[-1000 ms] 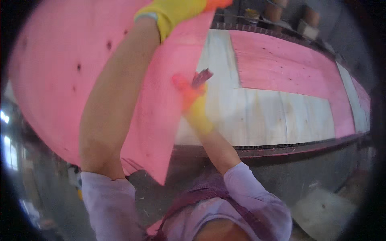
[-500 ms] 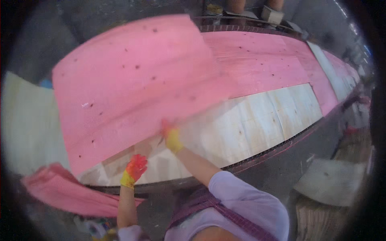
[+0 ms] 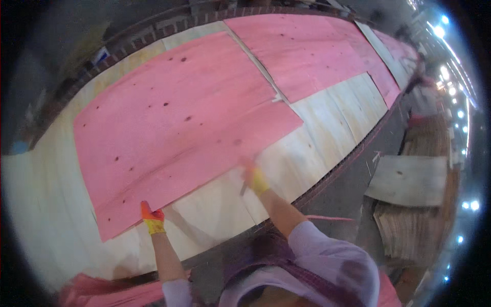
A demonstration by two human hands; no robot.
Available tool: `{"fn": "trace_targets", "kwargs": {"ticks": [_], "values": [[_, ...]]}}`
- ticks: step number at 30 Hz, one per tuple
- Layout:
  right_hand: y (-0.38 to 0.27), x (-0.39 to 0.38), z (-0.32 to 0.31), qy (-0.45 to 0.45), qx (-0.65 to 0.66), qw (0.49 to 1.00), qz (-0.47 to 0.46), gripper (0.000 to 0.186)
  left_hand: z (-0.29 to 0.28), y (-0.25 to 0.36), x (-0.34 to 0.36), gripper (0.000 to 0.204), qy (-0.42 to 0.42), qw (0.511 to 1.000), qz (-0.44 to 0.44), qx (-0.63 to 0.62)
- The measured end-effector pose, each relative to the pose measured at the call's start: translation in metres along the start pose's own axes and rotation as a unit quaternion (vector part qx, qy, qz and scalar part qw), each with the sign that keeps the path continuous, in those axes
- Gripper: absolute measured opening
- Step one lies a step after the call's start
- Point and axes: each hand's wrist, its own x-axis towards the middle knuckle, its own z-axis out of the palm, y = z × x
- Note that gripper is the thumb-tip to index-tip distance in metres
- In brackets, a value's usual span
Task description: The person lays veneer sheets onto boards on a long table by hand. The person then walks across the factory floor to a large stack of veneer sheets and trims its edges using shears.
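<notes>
A large pink wood veneer sheet (image 3: 169, 133) with dark knots lies over pale veneer sheets (image 3: 215, 215) on a long table. My left hand (image 3: 153, 219), in a red and yellow glove, is closed at the sheet's near edge, towards its left corner. My right hand (image 3: 254, 176), gloved alike and blurred by motion, is by the same edge further right. A thin dark thing (image 3: 243, 190) sticks out below its fingers; its kind is too smeared to tell.
More pink sheets (image 3: 312, 56) cover the table's far right, with a pale strip (image 3: 381, 51) across them. Stacked veneer (image 3: 409, 230) with a pale sheet (image 3: 406, 180) on top stands on the right. Crumpled pink material (image 3: 112, 291) lies below the table's near left edge.
The large pink sheet has come down and nearer, leaving a gap to the pink sheets beyond. My left hand has gone from spread fingers to the sheet's edge. The view has shifted.
</notes>
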Motion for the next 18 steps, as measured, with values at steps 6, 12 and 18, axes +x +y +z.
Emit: {"fn": "trace_targets", "kwargs": {"ticks": [6,12,18], "values": [[-0.066,0.090,0.066,-0.021,0.299,0.952,0.068,0.022,0.045,0.091,0.036,0.016,0.049,0.984,0.048,0.163],[-0.287,0.131,0.215,-0.115,0.163,0.914,-0.354,0.017,0.225,0.237,-0.007,0.016,-0.175,0.972,0.149,0.036],[-0.383,0.028,0.170,-0.139,0.345,0.917,-0.144,0.014,0.193,0.253,-0.023,0.029,-0.148,0.661,0.657,0.331]]}}
